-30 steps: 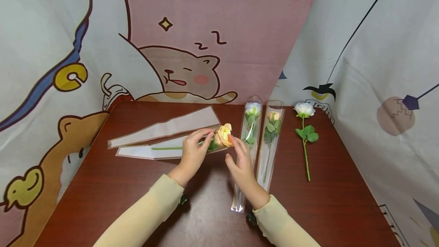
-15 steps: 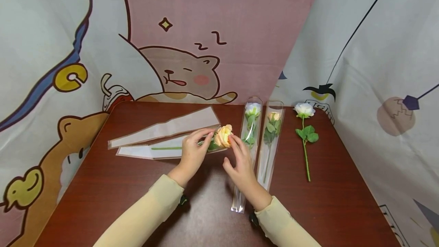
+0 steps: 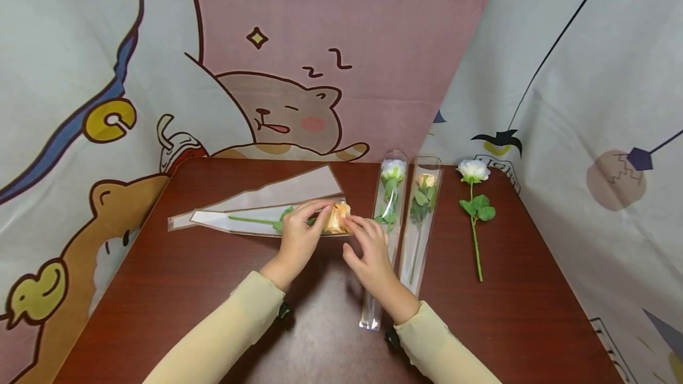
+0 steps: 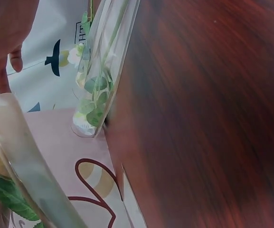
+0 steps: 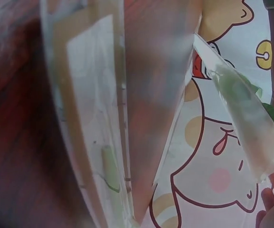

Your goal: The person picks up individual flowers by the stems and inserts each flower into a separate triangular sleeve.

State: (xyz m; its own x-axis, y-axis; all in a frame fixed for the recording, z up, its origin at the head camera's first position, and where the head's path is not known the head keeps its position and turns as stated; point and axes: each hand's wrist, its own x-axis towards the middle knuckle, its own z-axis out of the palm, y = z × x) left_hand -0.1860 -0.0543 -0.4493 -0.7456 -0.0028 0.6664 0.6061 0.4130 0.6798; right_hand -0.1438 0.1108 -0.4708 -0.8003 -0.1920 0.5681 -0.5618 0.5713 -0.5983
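Note:
A peach rose [image 3: 338, 218] lies inside a clear tapered sleeve [image 3: 210, 218] with a white backing, its green stem running left toward the narrow end. My left hand [image 3: 296, 236] pinches the sleeve near its wide mouth, thumb and fingertips beside the bloom. At the mouth, my right hand [image 3: 372, 252] touches the bloom with its fingertips, thumb held apart. The left wrist view shows the right hand's fingers [image 4: 1, 76] at the sleeve's open edge, partly hidden by it. Part of the stem and leaves is hidden behind the left hand.
Another flat sleeve [image 3: 299, 185] lies just behind. To the right lie a sleeved white rose [image 3: 393, 169] and a sleeved peach rose [image 3: 426, 181], side by side. Farther right, a loose white rose [image 3: 473, 170] rests on the brown table [image 3: 523, 313]. A printed cloth [image 3: 405, 46] hangs behind.
The sleeve has slid right over the bloom, which stood out past the mouth before and has shifted slightly left. My right hand has followed it a little leftward; the left hand has barely moved.

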